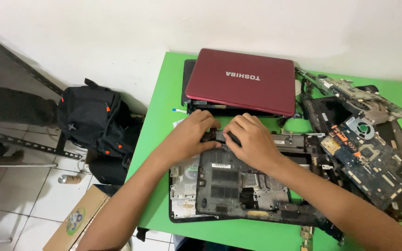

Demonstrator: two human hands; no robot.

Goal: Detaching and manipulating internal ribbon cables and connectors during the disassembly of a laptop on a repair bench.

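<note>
Gripping small black part (220, 136) at laptop base (238, 186) far edge, left hand (189, 135), right hand (252, 139) pinch it; circuit board (366, 160) already out, base cover remains.

Two bare forearms come into view from the lower edge, one from the lower left and one from the lower right, and both are uncovered along all of their visible length: no sleeve, cuff or glove shows anywhere on them. The left hand (189, 135) wears no ring, watch, strap or bracelet that can be seen, and the wrist behind it is plain as well. The right hand (252, 139) is likewise bare, with nothing on its fingers or wrist. The fingernails are too small to make out. No other clothing shows.
</note>
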